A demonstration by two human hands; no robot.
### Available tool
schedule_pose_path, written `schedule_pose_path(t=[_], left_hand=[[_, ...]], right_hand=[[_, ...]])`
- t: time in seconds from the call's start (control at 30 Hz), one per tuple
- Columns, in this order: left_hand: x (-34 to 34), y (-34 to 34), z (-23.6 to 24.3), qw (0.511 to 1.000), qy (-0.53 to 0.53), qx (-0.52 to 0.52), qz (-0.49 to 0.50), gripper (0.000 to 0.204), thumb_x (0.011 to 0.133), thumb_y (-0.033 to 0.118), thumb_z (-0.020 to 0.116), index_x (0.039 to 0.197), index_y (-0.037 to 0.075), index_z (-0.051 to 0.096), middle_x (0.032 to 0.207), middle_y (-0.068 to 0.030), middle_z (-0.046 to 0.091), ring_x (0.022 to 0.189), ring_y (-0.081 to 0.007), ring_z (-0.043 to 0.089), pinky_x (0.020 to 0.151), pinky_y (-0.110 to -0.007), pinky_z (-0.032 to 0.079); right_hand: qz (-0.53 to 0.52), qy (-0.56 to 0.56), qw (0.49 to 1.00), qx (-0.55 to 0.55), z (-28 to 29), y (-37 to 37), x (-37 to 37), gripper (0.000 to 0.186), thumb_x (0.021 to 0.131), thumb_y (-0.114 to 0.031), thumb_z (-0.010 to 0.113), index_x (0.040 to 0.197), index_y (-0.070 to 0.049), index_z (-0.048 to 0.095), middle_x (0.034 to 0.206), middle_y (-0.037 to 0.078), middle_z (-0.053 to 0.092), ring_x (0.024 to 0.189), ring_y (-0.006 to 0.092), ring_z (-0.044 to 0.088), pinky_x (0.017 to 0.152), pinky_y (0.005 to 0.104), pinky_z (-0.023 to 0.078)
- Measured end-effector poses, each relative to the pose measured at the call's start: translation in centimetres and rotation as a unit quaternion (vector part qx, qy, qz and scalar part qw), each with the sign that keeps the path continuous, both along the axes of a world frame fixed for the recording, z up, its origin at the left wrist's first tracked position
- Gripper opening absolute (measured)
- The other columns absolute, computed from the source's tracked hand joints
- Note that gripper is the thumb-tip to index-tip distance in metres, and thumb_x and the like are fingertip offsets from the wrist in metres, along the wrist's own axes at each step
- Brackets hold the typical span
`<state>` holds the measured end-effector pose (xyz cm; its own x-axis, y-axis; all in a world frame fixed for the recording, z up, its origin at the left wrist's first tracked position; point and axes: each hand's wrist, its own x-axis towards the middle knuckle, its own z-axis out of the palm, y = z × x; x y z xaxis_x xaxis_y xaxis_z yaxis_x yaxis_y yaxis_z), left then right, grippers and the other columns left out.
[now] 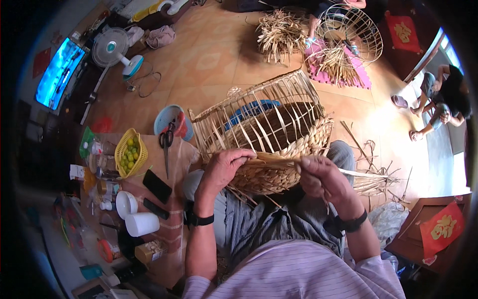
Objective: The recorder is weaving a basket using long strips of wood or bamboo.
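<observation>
A partly woven basket (251, 180) rests on my lap, tilted, its lower side covered in thick braided dried leaf and its far side showing bare frame ribs. Across its near edge runs a tan dried-leaf strip (275, 161), stretched between my hands. My left hand (222, 172) pinches the strip's left end with thumb and fingers. At the other end, my right hand (326, 180) is closed on the strip, its fingers curled. Something blue (251, 110) shows through the ribs; its kind is partly hidden.
At left, a low table holds black scissors (167, 147), a yellow basket of green fruit (130, 153), a phone (157, 185), white cups (142, 224) and jars. A blue basin (172, 122) stands beyond. Loose leaf strips (376, 180) lie right. Another person handles a wire frame (356, 35) ahead.
</observation>
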<state>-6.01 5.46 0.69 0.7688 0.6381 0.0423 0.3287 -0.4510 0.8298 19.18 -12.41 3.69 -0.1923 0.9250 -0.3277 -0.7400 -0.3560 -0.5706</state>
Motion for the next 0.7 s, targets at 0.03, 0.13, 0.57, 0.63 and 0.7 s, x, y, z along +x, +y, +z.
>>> schedule_pose_path(t=[0.03,0.13,0.57,0.63,0.7], left_hand=[[0.0,-0.2,-0.1,1.000,-0.002,0.010,0.007,0.022,0.092,0.005,0.074,0.114,0.003,0.075,0.107,-0.0128,0.078,0.099,-0.0189,0.074,0.089,-0.033,0.056],[0.3,-1.3,0.4,1.000,-0.005,0.015,0.015,0.027,0.091,0.007,0.077,0.117,0.003,0.075,0.107,-0.0137,0.078,0.100,-0.0197,0.074,0.089,-0.033,0.056],[0.8,-1.2,-1.9,0.993,0.007,-0.046,0.112,0.025,0.092,0.016,0.078,0.113,0.003,0.075,0.091,-0.0157,0.077,0.079,-0.0221,0.075,0.071,-0.035,0.056],[0.7,-1.1,-1.9,0.993,0.003,-0.037,0.114,0.024,0.093,0.016,0.077,0.113,0.003,0.075,0.090,-0.0160,0.077,0.079,-0.0222,0.075,0.070,-0.035,0.056],[0.7,-1.0,-1.9,0.994,0.003,-0.060,0.094,0.022,0.097,0.008,0.073,0.114,-0.005,0.069,0.096,-0.0053,0.075,0.089,-0.0091,0.066,0.080,-0.027,0.055]], right_hand=[[-0.006,0.000,1.000,0.001,0.2,0.9,0.0,0.028,0.110,-0.030,0.055,0.101,-0.004,0.062,0.059,-0.004,0.044,0.044,0.0065,0.036,0.041,0.0228,0.029],[-0.057,0.047,0.997,0.012,0.1,3.2,0.6,0.032,0.113,-0.029,0.048,0.110,-0.002,0.065,0.064,-0.004,0.049,0.048,0.0079,0.045,0.045,0.0218,0.036],[-0.073,-0.825,0.485,0.281,-3.5,-0.2,-3.9,0.032,0.089,-0.009,0.062,0.120,-0.003,0.064,0.104,0.013,0.065,0.100,0.0352,0.065,0.090,0.0427,0.054],[-0.075,-0.832,0.468,0.290,-3.6,-0.3,-4.1,0.040,0.086,-0.009,0.061,0.126,-0.004,0.060,0.112,0.014,0.063,0.109,0.0332,0.063,0.091,0.0432,0.053],[-0.090,-0.846,0.472,0.229,-3.6,-0.3,-4.4,0.039,0.088,-0.009,0.061,0.126,-0.004,0.060,0.110,0.014,0.062,0.106,0.0330,0.063,0.089,0.0440,0.053]])
